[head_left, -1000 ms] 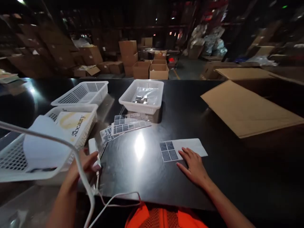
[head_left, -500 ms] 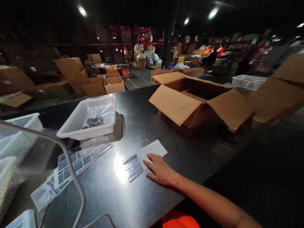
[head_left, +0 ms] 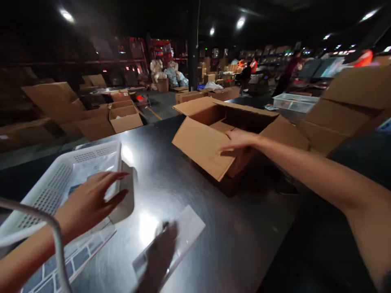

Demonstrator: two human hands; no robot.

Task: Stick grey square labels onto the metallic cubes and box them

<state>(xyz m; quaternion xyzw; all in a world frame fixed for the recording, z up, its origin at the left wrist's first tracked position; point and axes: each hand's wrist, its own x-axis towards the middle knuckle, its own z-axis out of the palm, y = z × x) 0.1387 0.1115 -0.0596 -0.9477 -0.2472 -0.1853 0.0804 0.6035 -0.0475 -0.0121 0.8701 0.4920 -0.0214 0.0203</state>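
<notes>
My left hand (head_left: 94,199) hangs in the air over the near right edge of a white plastic basket (head_left: 45,195), fingers stretched out and apart, holding nothing I can see. My right hand (head_left: 241,140) reaches across to an open cardboard box (head_left: 201,144), its fingers spread in front of the near flap; whether they touch the flap I cannot tell. On the metal table lies a flat, pale packet (head_left: 189,230), partly under a dark hand-shaped shadow. Sheets printed with dark rectangles (head_left: 76,260) lie below my left forearm.
A grey curved cable or tube (head_left: 58,240) crosses the near left. Another white basket (head_left: 296,101) stands behind the box, and a tall open carton (head_left: 342,110) is at the right. More cartons (head_left: 125,118) stand beyond the table. People in orange are far back.
My right hand has left the packet and moved up to the box. My left hand has come into view by the basket. The view has turned right, and the packet now lies nearer.
</notes>
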